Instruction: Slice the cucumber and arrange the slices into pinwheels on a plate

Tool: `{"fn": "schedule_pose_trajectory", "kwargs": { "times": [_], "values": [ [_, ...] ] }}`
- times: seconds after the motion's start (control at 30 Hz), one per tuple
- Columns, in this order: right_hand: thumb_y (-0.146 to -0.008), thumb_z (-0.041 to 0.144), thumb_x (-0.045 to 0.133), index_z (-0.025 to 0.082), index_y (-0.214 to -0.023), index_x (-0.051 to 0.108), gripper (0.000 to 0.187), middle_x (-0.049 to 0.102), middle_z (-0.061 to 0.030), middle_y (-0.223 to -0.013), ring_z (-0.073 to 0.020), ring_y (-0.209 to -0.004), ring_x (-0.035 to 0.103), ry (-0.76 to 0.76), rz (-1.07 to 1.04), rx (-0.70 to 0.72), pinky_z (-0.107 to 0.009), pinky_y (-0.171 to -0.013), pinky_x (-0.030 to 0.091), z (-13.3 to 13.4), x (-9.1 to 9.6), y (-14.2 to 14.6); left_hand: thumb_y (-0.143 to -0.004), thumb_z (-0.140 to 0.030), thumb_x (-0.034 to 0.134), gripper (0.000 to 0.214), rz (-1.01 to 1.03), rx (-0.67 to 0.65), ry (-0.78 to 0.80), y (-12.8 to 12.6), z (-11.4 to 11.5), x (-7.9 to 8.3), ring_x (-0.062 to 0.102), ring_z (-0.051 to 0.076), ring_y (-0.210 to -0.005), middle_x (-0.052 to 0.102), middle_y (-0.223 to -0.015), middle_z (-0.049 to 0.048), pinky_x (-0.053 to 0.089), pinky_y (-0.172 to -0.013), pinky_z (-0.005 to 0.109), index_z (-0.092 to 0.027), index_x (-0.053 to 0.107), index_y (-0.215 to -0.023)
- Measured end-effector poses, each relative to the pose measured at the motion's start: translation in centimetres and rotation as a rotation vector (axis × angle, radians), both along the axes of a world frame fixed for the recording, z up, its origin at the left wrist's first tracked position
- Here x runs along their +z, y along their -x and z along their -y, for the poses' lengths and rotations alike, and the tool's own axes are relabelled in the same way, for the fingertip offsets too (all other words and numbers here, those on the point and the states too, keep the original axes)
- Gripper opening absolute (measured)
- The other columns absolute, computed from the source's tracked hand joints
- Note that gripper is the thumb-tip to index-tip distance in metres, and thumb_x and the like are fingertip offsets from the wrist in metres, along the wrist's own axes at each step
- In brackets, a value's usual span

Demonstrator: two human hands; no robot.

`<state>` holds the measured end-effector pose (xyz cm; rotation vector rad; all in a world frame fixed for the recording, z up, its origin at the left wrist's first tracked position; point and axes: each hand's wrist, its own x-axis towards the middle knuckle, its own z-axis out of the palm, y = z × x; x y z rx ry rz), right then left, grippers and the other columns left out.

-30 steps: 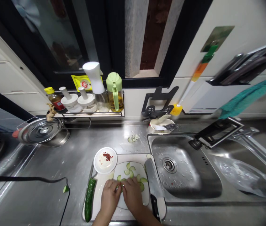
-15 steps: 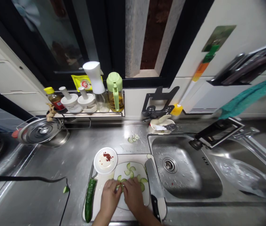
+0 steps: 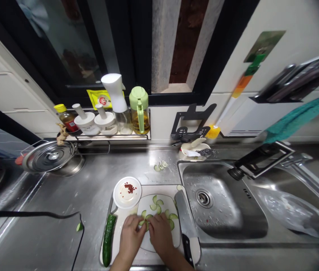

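Observation:
On a white squarish plate [image 3: 145, 244], thin green cucumber slices [image 3: 156, 203] lie in small curved groups. Over the plate's near left part, my left hand [image 3: 131, 235] has its fingers bent together at a cucumber slice [image 3: 147, 224]. My right hand [image 3: 161, 231] meets it from the other side, its fingertips pinched at the same slice. The fingers partly cover this group. Under the plate is a pale cutting board [image 3: 122, 246], with a whole cucumber [image 3: 108, 241] along its left edge and a kitchen knife [image 3: 186, 216] along its right.
A small white dish [image 3: 122, 201] of red bits overlaps the board's upper left corner. Loose slices [image 3: 161, 165] lie on the steel counter [image 3: 91, 195]. To the right is a sink [image 3: 224, 203]; a lidded pot [image 3: 69, 165] stands left, below the condiment shelf [image 3: 111, 138].
The view has shifted very slightly. Both hands stay at the same cucumber slices, with only tiny finger movement.

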<state>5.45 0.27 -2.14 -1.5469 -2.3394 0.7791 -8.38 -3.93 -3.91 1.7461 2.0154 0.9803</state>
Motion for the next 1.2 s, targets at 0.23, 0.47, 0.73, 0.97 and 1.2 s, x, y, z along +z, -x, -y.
{"fn": "schedule_pose_trajectory", "kwargs": {
  "times": [0.23, 0.47, 0.73, 0.97, 1.2],
  "values": [
    [-0.086, 0.011, 0.049, 0.023, -0.093, 0.07, 0.025, 0.065, -0.0042, -0.089, -0.0244, -0.095, 0.05, 0.031, -0.012, -0.045, -0.036, -0.089, 0.033, -0.4, 0.8, -0.1, -0.086, -0.032, 0.052, 0.023, -0.056, 0.181, 0.028, 3.9, -2.7, 0.7, 0.064, 0.021, -0.081, 0.072, -0.084, 0.0064, 0.049, -0.08, 0.035, -0.02, 0.071, -0.083],
    [-0.085, 0.011, 0.051, 0.024, -0.093, 0.07, 0.024, 0.066, -0.0031, -0.089, -0.0239, -0.095, 0.05, 0.016, -0.008, -0.058, -0.035, -0.087, 0.034, -0.2, 0.5, -0.4, -0.083, -0.027, 0.048, 0.025, -0.1, 0.255, 0.205, 6.6, -7.1, 0.7, 0.063, 0.021, -0.089, 0.072, -0.088, 0.0059, 0.045, -0.086, 0.032, -0.02, 0.072, -0.083],
    [-0.085, 0.013, 0.051, 0.024, -0.09, 0.069, 0.022, 0.066, -0.0024, -0.089, -0.0235, -0.093, 0.05, 0.002, -0.002, -0.062, -0.034, -0.087, 0.033, 0.0, 0.1, -0.4, -0.081, -0.028, 0.051, 0.023, -0.102, 0.279, 0.255, 7.7, -10.1, -0.4, 0.063, 0.018, -0.087, 0.073, -0.089, 0.0042, 0.042, -0.084, 0.028, -0.023, 0.074, -0.082],
    [-0.084, 0.012, 0.052, 0.025, -0.091, 0.068, 0.022, 0.066, -0.001, -0.089, -0.023, -0.093, 0.05, -0.003, -0.024, -0.077, -0.034, -0.087, 0.033, 0.0, 0.3, -0.5, -0.081, -0.026, 0.05, 0.025, -0.117, 0.267, 0.289, 7.5, -10.8, -0.5, 0.061, 0.018, -0.08, 0.072, -0.081, 0.006, 0.04, -0.079, 0.027, -0.021, 0.072, -0.072],
    [-0.084, 0.011, 0.053, 0.025, -0.092, 0.068, 0.022, 0.066, -0.0009, -0.089, -0.022, -0.094, 0.051, -0.024, -0.029, -0.08, -0.033, -0.089, 0.032, 0.0, 0.4, -0.9, -0.081, -0.023, 0.048, 0.028, -0.08, 0.278, 0.285, 7.5, -10.7, 0.0, 0.062, 0.015, -0.078, 0.071, -0.074, 0.0039, 0.04, -0.076, 0.024, -0.021, 0.069, -0.062]
  ]
}}
